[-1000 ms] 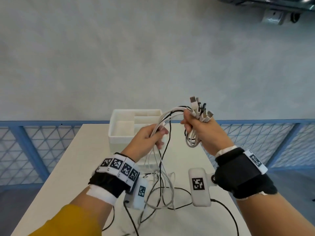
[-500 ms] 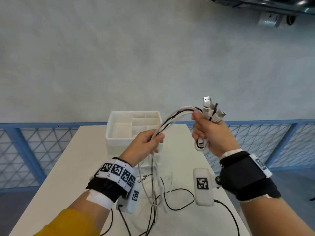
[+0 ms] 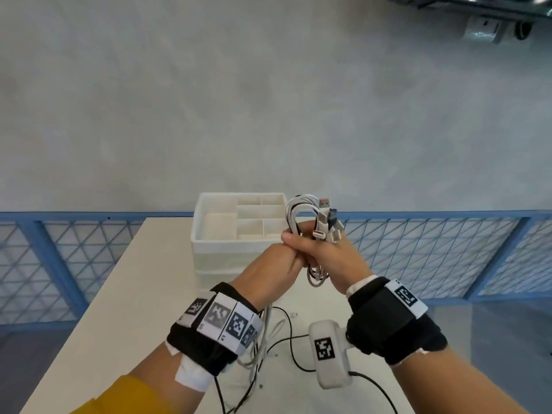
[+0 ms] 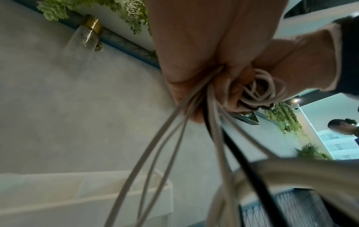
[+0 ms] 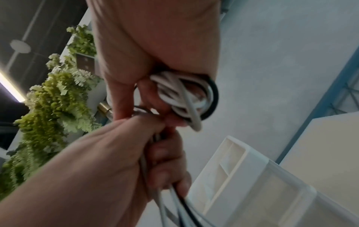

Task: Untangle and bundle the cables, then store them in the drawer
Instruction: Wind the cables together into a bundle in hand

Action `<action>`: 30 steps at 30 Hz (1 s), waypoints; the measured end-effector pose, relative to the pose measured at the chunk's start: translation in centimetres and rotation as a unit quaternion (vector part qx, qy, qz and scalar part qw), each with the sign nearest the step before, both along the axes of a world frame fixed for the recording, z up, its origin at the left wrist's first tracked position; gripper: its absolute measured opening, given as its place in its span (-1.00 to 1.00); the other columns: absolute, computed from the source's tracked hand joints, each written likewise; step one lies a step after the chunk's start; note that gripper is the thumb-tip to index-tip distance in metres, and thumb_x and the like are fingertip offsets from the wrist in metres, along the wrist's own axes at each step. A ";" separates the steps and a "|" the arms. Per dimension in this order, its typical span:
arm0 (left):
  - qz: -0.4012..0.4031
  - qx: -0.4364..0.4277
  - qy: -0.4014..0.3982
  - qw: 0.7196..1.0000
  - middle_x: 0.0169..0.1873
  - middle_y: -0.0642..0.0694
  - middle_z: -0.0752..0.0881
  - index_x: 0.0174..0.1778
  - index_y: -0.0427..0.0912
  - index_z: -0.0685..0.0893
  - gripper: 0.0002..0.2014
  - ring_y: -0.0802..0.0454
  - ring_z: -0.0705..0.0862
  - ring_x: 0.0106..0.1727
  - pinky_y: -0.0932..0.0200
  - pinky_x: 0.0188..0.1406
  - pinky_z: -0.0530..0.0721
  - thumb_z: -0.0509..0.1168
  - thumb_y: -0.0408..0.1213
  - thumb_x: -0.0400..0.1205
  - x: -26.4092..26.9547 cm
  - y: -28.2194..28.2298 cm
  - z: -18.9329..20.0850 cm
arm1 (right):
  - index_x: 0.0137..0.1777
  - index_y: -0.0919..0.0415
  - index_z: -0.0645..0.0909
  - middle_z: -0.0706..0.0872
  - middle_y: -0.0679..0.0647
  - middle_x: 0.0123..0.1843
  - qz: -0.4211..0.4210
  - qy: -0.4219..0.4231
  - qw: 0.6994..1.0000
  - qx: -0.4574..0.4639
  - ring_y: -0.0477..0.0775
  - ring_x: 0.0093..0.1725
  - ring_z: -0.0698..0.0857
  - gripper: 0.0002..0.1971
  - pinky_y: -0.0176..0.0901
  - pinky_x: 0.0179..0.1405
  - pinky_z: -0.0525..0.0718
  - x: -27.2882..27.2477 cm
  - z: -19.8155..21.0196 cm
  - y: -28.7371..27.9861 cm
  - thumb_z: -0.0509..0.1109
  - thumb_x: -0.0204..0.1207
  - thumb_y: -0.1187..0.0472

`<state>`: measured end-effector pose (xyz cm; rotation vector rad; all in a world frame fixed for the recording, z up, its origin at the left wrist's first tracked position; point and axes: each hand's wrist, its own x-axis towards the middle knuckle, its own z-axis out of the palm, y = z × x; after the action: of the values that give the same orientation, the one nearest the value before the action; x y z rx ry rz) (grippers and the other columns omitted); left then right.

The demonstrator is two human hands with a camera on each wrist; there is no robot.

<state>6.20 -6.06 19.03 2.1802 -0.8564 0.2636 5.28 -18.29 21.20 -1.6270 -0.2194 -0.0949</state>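
My right hand [image 3: 328, 252] grips a coil of white and black cables [image 3: 301, 210], its loops and several plug ends [image 3: 325, 222] sticking up above the fist. The coil [image 5: 186, 98] also shows in the right wrist view, wound round the fingers. My left hand [image 3: 277, 264] is pressed against the right one and grips the loose cable strands [image 4: 161, 147], which hang down from it toward the table. A white drawer box [image 3: 209, 234] with open divided compartments stands just behind both hands.
Loose white and black cable ends [image 3: 280, 333] trail over the white table [image 3: 119, 294] under my wrists. A blue mesh railing [image 3: 433, 252] runs behind and beside the table. A grey wall lies beyond it.
My hands have come together: the left hand slid up along the strands to meet the right. Another loop now lies on the coil, and less cable is on the table.
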 end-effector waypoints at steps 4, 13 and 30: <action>0.013 -0.018 0.056 0.998 -0.36 -0.10 0.59 -0.02 -0.17 0.45 -0.91 0.00 0.52 -0.39 0.15 -0.35 0.46 0.08 -0.39 0.63 0.1 0.8 -2.2 | -0.34 0.07 0.61 0.58 -0.16 -0.51 -0.055 -0.050 0.997 -0.016 -0.13 -0.49 0.53 -0.82 -0.30 -0.45 0.50 0.7 1.8 -0.6 0.46 0.46 0.27; 0.141 -0.126 0.084 0.978 0.09 -0.02 0.43 0.16 0.07 0.40 -0.55 0.09 0.47 0.07 0.46 0.02 0.42 0.44 -0.26 0.44 1.7 4.3 -7.2 | -0.28 -0.13 0.70 0.71 -0.08 -0.28 -0.103 -0.061 0.993 -0.018 0.04 -0.14 0.68 -0.81 0.11 0.07 0.60 1.1 2.2 -1.8 0.41 0.36 -0.20; 0.058 -0.285 0.182 0.939 -0.40 0.15 0.72 -0.01 -0.18 0.66 -0.70 0.32 0.66 -0.01 0.42 0.04 0.48 0.02 -0.20 0.71 0.3 5.3 -4.5 | -0.33 0.08 0.39 0.29 -0.08 -0.52 0.078 -0.004 0.982 0.173 -0.10 -0.51 0.34 -0.71 -0.17 -0.30 0.59 1.9 3.5 -1.0 0.22 0.63 0.06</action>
<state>6.46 -0.81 14.55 1.6576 -0.3782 0.1355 7.14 -19.30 24.70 -1.2592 -0.3178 -0.0183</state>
